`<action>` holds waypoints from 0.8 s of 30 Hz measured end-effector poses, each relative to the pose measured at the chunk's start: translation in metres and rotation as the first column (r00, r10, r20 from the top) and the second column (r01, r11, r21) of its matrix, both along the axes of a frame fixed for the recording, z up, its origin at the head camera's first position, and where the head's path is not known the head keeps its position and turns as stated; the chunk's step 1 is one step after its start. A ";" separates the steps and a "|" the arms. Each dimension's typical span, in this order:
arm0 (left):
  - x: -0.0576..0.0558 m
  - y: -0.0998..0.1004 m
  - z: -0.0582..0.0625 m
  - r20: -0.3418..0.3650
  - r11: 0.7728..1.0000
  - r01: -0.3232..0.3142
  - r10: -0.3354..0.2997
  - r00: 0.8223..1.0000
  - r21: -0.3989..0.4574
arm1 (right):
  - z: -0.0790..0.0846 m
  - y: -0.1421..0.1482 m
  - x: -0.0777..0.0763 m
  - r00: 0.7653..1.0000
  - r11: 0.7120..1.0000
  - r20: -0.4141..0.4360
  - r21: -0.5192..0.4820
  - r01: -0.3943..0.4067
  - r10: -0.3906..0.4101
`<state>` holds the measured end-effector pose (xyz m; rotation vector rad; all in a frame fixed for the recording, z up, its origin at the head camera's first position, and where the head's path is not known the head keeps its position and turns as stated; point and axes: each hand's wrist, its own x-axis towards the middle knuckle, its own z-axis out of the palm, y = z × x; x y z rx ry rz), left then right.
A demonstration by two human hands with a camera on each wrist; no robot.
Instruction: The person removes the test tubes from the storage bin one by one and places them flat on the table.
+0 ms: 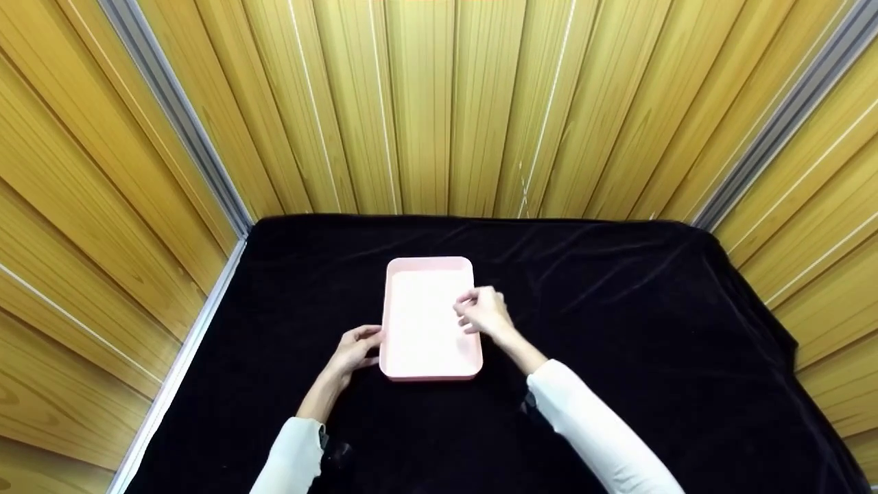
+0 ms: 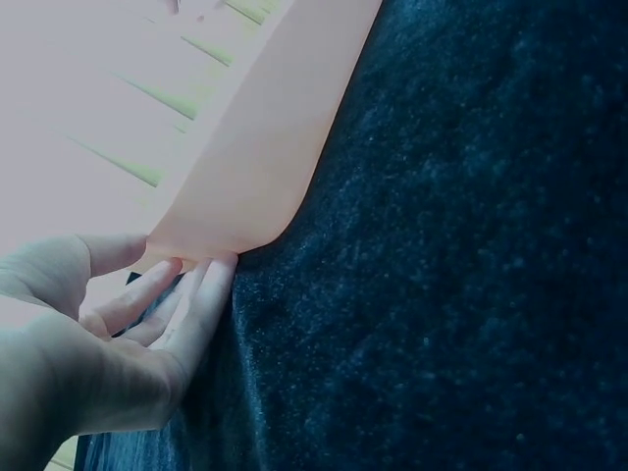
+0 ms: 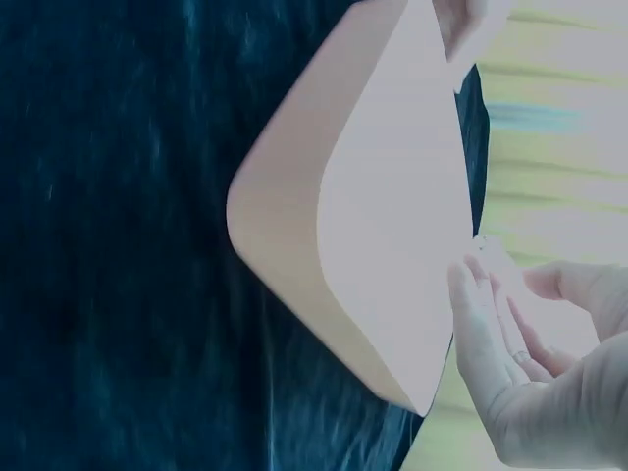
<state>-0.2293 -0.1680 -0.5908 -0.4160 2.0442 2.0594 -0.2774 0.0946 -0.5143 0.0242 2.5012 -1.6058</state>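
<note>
A shallow pink rectangular tray [image 1: 429,322] lies on the black cloth, its pale floor bare in the head view. At the tray's left side, my left hand [image 1: 354,351] touches the wall. In the left wrist view its thumb meets the rim, while its nearly straight fingers [image 2: 203,304] rest against the outer wall near a corner. My right hand [image 1: 483,312] hovers over the tray's right edge with fingers loosely bent. Seen from the right wrist, its thumb stands apart from the fingers [image 3: 481,329], and no held object can be made out between them.
Black velvety cloth [image 1: 638,329] covers the table all around the tray. Yellow wood-patterned panels [image 1: 473,103] rise behind and on both sides, with grey metal posts [image 1: 185,123] at the corners. A dark wrist device [image 1: 336,453] sits below the left sleeve.
</note>
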 end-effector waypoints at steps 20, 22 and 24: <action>0.001 -0.004 -0.004 0.013 1.000 -0.008 0.008 1.000 -0.008 | 0.017 0.141 -0.034 0.984 0.982 -0.050 0.067 0.174 -0.171; 0.001 -0.004 -0.004 0.016 1.000 0.000 0.000 1.000 -0.013 | 0.018 0.161 -0.034 0.980 0.976 -0.054 0.096 0.196 -0.192; 0.000 -0.003 -0.003 0.014 1.000 0.007 -0.007 1.000 -0.014 | 0.020 0.181 -0.035 0.974 0.966 -0.057 0.124 0.226 -0.220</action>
